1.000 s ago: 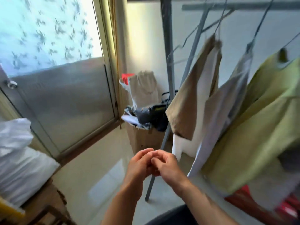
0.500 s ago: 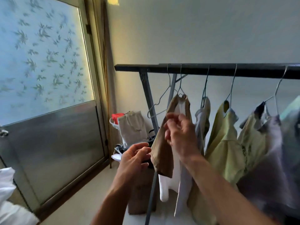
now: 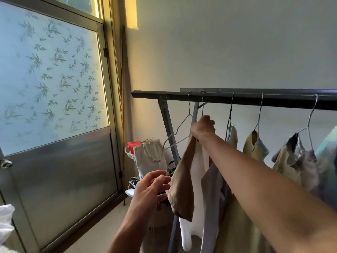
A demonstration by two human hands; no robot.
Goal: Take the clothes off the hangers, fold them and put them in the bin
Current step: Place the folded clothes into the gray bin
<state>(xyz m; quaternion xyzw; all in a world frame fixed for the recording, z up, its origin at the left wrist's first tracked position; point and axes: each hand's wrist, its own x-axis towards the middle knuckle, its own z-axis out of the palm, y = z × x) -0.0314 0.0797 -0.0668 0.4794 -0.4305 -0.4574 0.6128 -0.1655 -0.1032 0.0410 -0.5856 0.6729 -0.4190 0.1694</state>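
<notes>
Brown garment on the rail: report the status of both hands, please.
Right hand grips brown garment at top, hanging from rail. Left hand open beside its lower part. Empty hanger close beside it.

Right hand (image 3: 202, 127) raised, grip curled, left hand (image 3: 151, 187) lower, fingers relaxed

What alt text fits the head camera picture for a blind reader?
A person's right hand grips the top of a brown and white garment hanging from a dark rail, while the left hand, fingers spread, reaches toward its brown sleeve. More shirts hang to the right; a frosted door stands left.
</notes>
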